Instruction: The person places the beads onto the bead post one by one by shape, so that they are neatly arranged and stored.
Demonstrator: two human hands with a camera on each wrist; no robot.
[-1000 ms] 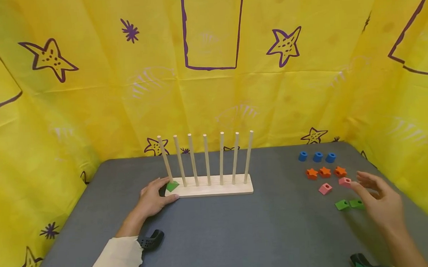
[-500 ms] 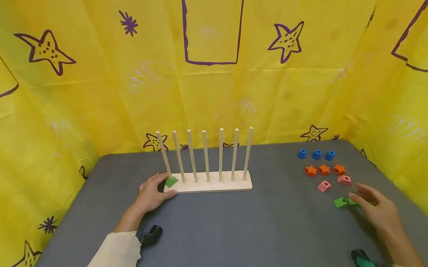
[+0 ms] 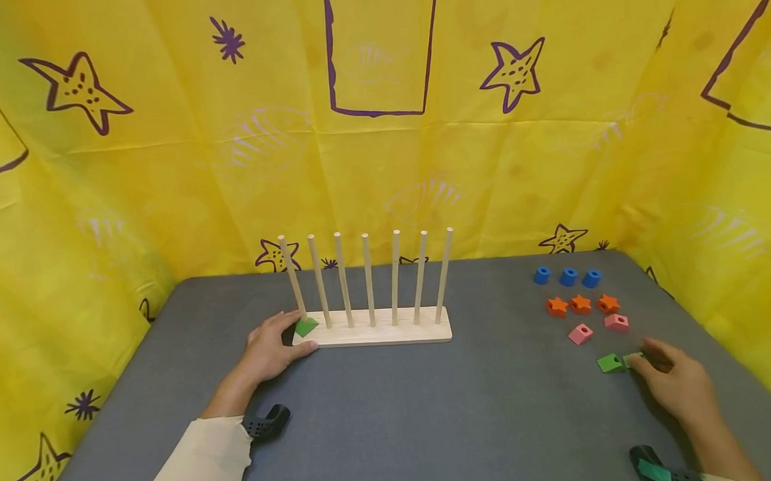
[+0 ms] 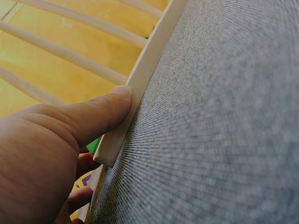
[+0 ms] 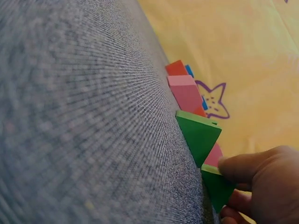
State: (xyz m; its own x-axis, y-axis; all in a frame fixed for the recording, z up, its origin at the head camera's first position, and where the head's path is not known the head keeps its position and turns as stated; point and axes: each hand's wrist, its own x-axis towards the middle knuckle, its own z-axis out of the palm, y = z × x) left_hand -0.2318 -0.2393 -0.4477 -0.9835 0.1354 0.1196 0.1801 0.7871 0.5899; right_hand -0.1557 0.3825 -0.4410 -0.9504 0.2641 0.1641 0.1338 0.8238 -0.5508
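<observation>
A pale wooden peg board point(image 3: 379, 334) with several upright rods stands mid-table. My left hand point(image 3: 271, 349) grips its left end, thumb along the front edge point(image 4: 133, 88) and the other fingers behind. A green triangular block point(image 3: 307, 326) sits at the foot of the leftmost rod. On the right, my right hand point(image 3: 679, 382) pinches another green triangular block point(image 5: 217, 189), which still appears to be on the table. Its thumb lies on the block's near side; the fingertips are partly hidden. Close beside it is a second loose green block point(image 3: 609, 363) with a hole.
Behind the green blocks lie two pink blocks point(image 3: 580, 334), then three orange star beads point(image 3: 581, 304), then three blue cylinders point(image 3: 569, 276). Yellow patterned cloth point(image 3: 382, 169) hangs behind and at both sides of the grey table point(image 3: 432, 418).
My right hand has moved from beside the right pink block toward the near side of the table and closed its fingers on the right green block. The left hand keeps its hold.
</observation>
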